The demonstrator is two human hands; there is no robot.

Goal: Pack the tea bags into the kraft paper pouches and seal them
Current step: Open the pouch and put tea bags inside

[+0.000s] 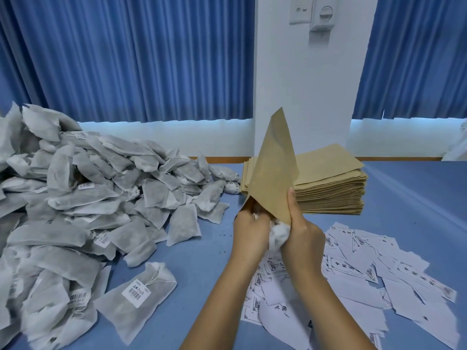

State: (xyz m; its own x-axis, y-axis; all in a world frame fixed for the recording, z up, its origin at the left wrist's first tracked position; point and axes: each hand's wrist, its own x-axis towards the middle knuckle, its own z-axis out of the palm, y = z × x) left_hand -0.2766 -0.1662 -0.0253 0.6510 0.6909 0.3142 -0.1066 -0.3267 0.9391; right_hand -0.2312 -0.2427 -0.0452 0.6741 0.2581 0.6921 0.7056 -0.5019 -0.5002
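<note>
A kraft paper pouch (pixel 274 170) stands tilted upward above the table, its open mouth facing down toward me. My right hand (pixel 302 233) grips the pouch's lower edge, thumb pressed up along its face. My left hand (pixel 250 233) holds a white tea bag (pixel 277 236) at the pouch's mouth; part of the bag is inside, the bunched end sticks out between my hands. A large heap of grey-white tea bags (pixel 83 198) covers the left of the table. One tea bag with a barcode label (pixel 136 294) lies alone near the front.
A thick stack of flat kraft pouches (pixel 333 183) sits behind my hands. Several white printed labels (pixel 366 276) are scattered on the blue table (pixel 417 198) at the right. Blue curtains and a white wall column stand behind the table.
</note>
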